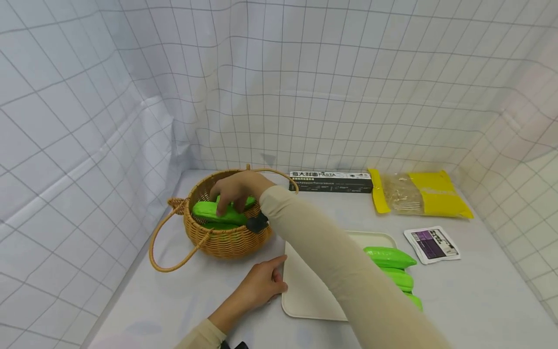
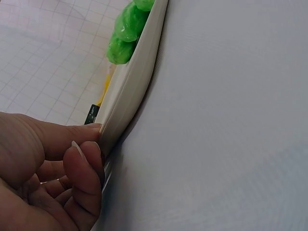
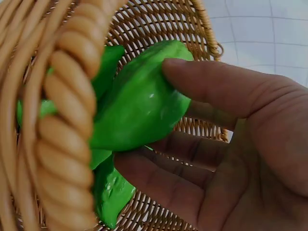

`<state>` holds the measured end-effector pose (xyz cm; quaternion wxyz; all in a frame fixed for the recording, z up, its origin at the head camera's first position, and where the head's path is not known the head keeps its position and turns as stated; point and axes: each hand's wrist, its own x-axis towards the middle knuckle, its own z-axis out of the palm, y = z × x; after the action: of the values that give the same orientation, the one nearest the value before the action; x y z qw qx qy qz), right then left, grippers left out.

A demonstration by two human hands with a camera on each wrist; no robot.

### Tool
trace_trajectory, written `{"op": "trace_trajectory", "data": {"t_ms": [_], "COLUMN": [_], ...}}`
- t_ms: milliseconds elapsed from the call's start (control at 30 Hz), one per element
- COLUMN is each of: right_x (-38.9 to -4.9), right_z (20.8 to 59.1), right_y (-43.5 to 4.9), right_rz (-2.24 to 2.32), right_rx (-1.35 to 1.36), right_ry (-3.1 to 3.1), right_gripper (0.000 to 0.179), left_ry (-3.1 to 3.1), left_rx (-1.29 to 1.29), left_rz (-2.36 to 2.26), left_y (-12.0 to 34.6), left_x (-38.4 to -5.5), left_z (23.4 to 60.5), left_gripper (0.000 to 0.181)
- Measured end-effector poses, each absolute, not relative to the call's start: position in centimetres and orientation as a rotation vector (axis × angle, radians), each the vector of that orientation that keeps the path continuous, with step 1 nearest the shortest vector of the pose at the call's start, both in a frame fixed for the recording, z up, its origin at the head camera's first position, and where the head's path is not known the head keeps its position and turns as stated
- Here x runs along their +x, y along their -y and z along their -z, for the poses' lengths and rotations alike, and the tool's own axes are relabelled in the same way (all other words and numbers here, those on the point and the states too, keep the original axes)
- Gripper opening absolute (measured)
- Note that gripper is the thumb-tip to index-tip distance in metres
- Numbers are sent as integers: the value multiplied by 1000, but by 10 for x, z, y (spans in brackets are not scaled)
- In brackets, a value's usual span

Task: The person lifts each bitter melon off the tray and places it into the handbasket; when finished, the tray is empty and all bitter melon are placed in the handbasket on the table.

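Note:
My right hand [image 1: 235, 190] reaches into the round wicker basket [image 1: 231, 246] and grips a green bitter melon [image 1: 213, 212]. In the right wrist view, the thumb presses on top of this bitter melon [image 3: 144, 101] while fingers curl beneath it. More green bitter melons [image 3: 113, 190] lie under it in the basket. My left hand [image 1: 261, 282] holds the left edge of the cream tray [image 1: 305, 286]; the left wrist view has its fingertips on the rim [image 2: 126, 108]. Several bitter melons [image 1: 389, 257] lie side by side at the tray's right end, partly hidden by my right sleeve.
A black and white pasta box [image 1: 331, 183] lies at the back, beside a yellow packet [image 1: 440, 194] with a see-through window. A small white and purple sachet [image 1: 431, 245] sits right of the tray. The basket's handle [image 1: 163, 268] hangs out to the left. Gridded white cloth [image 1: 348, 87] encloses the table.

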<state>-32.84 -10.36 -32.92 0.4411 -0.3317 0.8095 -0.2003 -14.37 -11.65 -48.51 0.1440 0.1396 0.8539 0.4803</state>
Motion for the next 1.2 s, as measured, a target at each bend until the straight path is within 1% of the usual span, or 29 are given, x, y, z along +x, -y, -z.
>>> {"op": "trace_trajectory", "data": {"t_ms": [167, 333, 533, 767, 867, 1000, 1100, 1200], "right_x": [-329, -332, -332, -330, -324, -310, -296, -279], "right_z": [333, 337, 337, 322, 315, 312, 319, 331], "right_y": [105, 102, 94, 69, 49, 4, -39, -84], "right_rz": [376, 358, 536, 786, 862, 959, 1038, 1066], "right_rx": [-908, -987, -1014, -1053, -1092, -1165, -1190, -1155], "right_ry": [-2052, -2068, -2043, -2024, -2045, -2057, -2028, -2027], "right_gripper": [71, 63, 57, 51, 49, 48, 50, 51], "left_ry": [-2451, -2477, -2500, -2542, -2539, -2526, -2527, -2526], "left_rx": [387, 385, 388, 401, 390, 380, 384, 390], "left_rz": [-1369, -1345, -1344, -1295, -1288, -1301, -1305, -1300], "left_y": [114, 113, 113, 114, 114, 113, 113, 114], "left_x": [-144, -144, -144, -144, -144, -144, -145, -145], "left_z": [486, 487, 487, 486, 485, 485, 486, 486], "left_gripper": [72, 71, 72, 71, 71, 71, 71, 71]}}
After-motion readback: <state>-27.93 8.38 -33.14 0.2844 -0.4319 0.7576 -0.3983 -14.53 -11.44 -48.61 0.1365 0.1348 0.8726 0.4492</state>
